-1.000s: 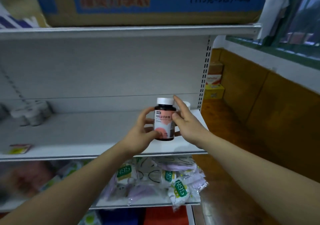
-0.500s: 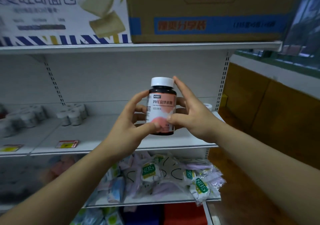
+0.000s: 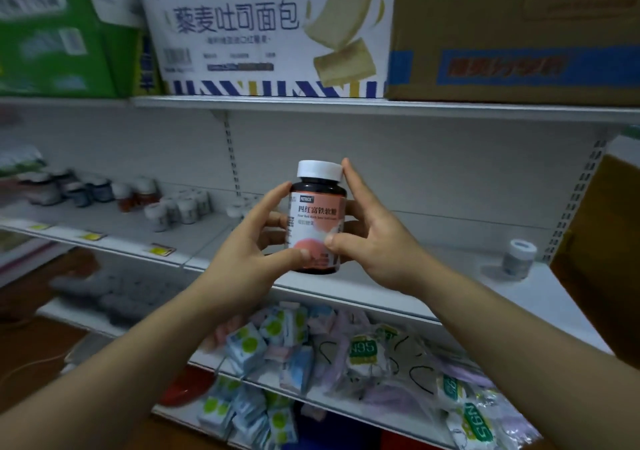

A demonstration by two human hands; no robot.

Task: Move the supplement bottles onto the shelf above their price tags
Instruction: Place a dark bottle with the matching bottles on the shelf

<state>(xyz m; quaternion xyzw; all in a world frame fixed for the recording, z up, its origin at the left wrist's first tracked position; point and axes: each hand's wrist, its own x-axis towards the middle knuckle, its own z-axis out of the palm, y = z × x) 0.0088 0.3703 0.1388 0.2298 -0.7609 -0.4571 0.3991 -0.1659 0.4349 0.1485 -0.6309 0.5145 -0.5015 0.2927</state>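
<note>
Person stands facing store shelving, both arms raised. Supplement bottle, with dark body, white cap and pink label turned toward the viewer, is held upright in the air in front of the middle shelf, not resting on it. Left hand: grip wrapped on the bottle, thumb on the lower label, fingers behind. Right hand: grip also on the bottle, thumb beside the left thumb, forefinger reaching up along the cap. Yellow price tags sit on the shelf's front edge to the left. Small jars are clustered behind them; a lone jar stands far right. Packaged masks are heaped on the shelf below. A white bread carton and a brown carton stand on the top shelf.
</note>
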